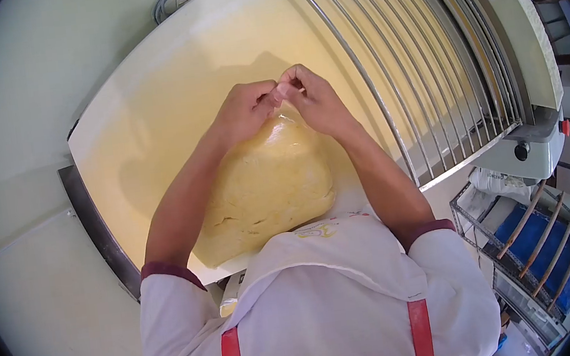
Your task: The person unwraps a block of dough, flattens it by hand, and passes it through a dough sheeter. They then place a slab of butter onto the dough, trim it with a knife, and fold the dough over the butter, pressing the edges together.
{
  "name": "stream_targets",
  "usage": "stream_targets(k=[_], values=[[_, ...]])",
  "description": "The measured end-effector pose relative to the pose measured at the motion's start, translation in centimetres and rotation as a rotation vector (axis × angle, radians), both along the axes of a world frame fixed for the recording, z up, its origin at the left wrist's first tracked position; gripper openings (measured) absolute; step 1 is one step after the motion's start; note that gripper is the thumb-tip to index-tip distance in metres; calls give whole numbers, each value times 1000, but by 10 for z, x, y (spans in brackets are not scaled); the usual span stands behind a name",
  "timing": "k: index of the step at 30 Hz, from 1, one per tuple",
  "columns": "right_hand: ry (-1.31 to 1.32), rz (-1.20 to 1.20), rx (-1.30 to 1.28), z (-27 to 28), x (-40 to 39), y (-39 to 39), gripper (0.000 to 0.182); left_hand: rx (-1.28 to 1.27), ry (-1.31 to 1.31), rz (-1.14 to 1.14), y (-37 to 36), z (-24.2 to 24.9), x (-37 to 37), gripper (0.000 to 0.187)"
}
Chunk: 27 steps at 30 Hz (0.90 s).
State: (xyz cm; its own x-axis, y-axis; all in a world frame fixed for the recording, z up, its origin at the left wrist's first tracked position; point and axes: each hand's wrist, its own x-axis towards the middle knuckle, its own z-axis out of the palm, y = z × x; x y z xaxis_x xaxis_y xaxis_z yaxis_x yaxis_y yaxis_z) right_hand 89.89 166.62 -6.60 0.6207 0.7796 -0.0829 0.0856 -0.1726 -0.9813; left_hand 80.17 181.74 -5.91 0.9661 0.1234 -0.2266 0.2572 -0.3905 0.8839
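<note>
A large, smooth block of yellow dough lies on the pale yellow work surface, close against my apron. Its upper end is shiny, and a few cracks run along the near side. Just above that shiny end, my left hand and my right hand meet with their fingertips together. Both hands are closed in a pinch. Whatever is between the fingers is too small or too thin to make out. My forearms pass on either side of the dough.
A guard of metal bars stands over the surface on the right, beside a machine housing with a black knob. Below it, a wire rack holds a blue sheet and several wooden rods. A pale wall borders the left.
</note>
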Motion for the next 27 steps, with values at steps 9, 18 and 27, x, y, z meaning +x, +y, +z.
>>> stream_targets(k=[9, 18, 27], values=[[-507, 83, 61, -5, -36, -56, 17, 23, -332, 108, -34, 15, -30, 20], [-216, 255, -177, -25, -13, -89, 21, -27, -207, 149, -12, -4, -20, 29], [-551, 63, 197, -4, -46, -62, 12, -27, -388, 43, -18, 17, -38, 28]])
